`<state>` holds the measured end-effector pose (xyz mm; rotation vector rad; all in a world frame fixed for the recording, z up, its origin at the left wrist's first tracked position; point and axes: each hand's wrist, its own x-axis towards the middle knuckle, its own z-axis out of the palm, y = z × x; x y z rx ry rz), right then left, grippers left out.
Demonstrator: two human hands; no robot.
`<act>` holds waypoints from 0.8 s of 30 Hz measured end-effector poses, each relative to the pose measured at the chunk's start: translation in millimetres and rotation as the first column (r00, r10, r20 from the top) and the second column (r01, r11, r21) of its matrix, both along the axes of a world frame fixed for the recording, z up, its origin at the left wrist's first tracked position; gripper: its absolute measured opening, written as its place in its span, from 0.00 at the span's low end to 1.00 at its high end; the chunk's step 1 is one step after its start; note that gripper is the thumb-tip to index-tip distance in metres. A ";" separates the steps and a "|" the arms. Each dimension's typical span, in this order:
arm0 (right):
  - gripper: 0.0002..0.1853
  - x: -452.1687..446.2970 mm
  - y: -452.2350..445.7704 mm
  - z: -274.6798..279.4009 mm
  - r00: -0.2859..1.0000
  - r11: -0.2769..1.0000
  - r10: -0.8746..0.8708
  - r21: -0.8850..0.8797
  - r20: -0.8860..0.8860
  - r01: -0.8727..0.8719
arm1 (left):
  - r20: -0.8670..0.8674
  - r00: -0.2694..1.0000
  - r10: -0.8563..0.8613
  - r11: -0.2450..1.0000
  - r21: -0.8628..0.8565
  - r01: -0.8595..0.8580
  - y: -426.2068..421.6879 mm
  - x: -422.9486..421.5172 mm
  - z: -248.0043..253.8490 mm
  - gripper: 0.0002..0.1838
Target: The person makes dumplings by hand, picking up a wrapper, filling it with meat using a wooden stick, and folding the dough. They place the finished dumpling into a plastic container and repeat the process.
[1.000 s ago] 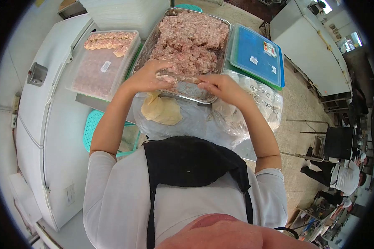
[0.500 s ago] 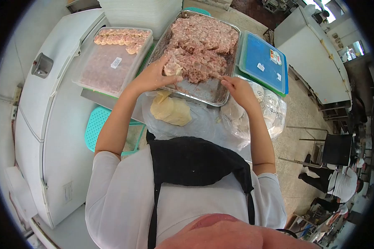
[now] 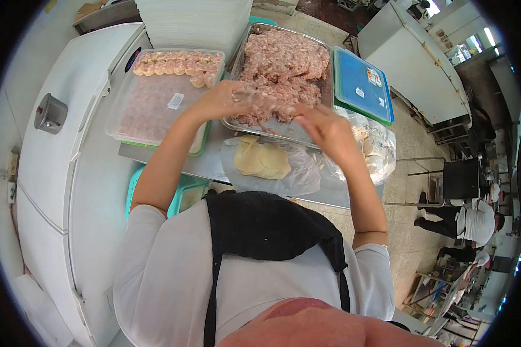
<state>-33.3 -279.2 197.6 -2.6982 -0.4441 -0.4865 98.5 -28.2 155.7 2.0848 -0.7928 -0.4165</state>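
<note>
Above the near side of a metal tray [image 3: 298,134] of ground meat [image 3: 283,55], my two hands are close together. My left hand [image 3: 223,101] is curled round a dumpling wrapper with meat, mostly hidden and blurred now. My right hand [image 3: 325,128] is closed on a thin stick-like tool whose tip points toward the left hand; motion smears its shape. Just below the tray, a stack of pale yellow dumpling wrappers [image 3: 263,161] rests on a clear plastic sheet [image 3: 304,176].
Left of the tray stands a clear plastic container [image 3: 130,110] with rows of filled dumplings [image 3: 173,62] on its top. To the right are a blue-lidded container [image 3: 353,78] and a plastic bag [image 3: 382,144]. A white freezer [image 3: 52,168] adjoins the metal table [image 3: 214,156]. Another person [image 3: 474,222] stands far right.
My view has shifted slightly. The left hand has turned over the meat toward the right hand, and the wrapper it held in plain sight is now mostly covered. The tool has moved closer to it.
</note>
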 end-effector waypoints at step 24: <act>0.17 -38.5 32.1 -58.0 0.895 0.765 -0.277 0.483 -0.350 0.426 | 0.446 0.884 0.138 0.971 0.116 -0.210 153.2 117.6 -70.3 0.37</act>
